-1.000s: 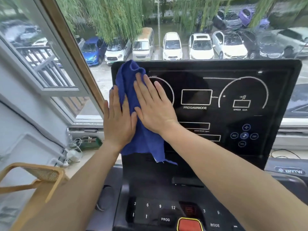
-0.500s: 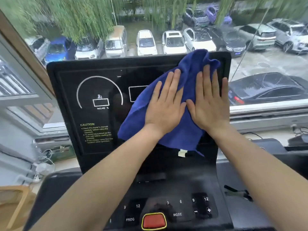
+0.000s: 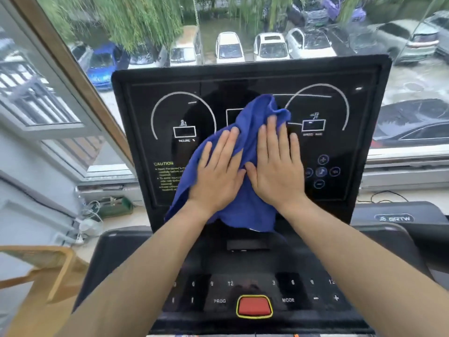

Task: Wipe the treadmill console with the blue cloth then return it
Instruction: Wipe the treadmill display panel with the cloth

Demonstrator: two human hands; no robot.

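Both palms lie flat, fingers spread wide, pinning the blue cloth (image 3: 245, 147) against the upright treadmill console (image 3: 252, 76) rather than pinching it. Left hand (image 3: 217, 172) and right hand (image 3: 277, 166) sit side by side at the centre of the frame, thumbs almost touching. Cloth bunches above the fingertips toward upper centre and hangs below the wrists, its long axis running lower left to upper right. Uncovered panel lies to either side: the caution text (image 3: 164, 164) nearer the left hand, the round buttons (image 3: 322, 171) just beside the right. The next sweep looks sideways.

The blue cloth (image 3: 245, 142) hides the console's (image 3: 364, 76) middle display.
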